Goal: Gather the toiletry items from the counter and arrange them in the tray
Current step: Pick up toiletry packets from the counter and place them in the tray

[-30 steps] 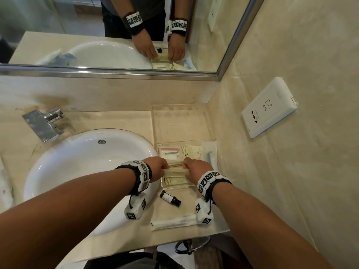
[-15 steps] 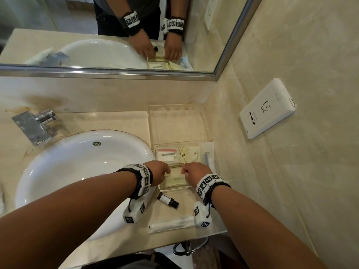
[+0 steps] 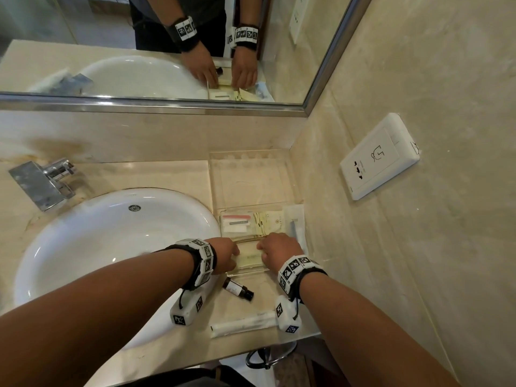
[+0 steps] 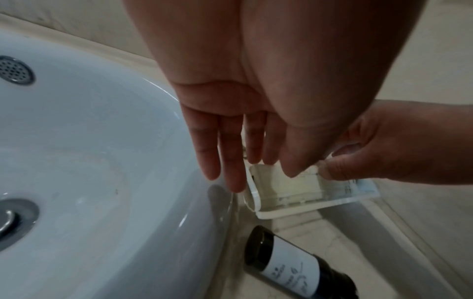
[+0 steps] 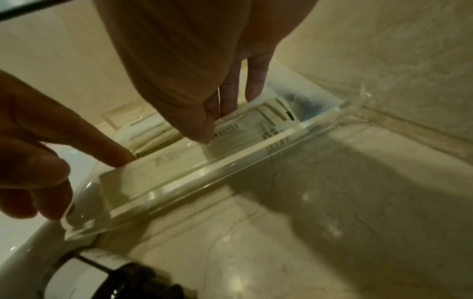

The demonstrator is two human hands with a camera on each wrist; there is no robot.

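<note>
One clear rectangular tray (image 3: 245,273), left hand (image 3: 223,256) straight-fingered pressing flat pale sachet (image 3: 251,259) inside, right hand (image 3: 276,251) pinching sachet's edge

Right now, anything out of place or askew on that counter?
Two items lie outside the tray: the dark bottle on its side just in front of it, and a long white packet near the front edge of the counter. The right hand pinches a yellowish packet inside the tray. No spill or damage visible.

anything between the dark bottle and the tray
Nothing lies between the dark bottle and the near wall of the tray. The left hand and right hand are over its near compartment, on a pale packet.
</note>
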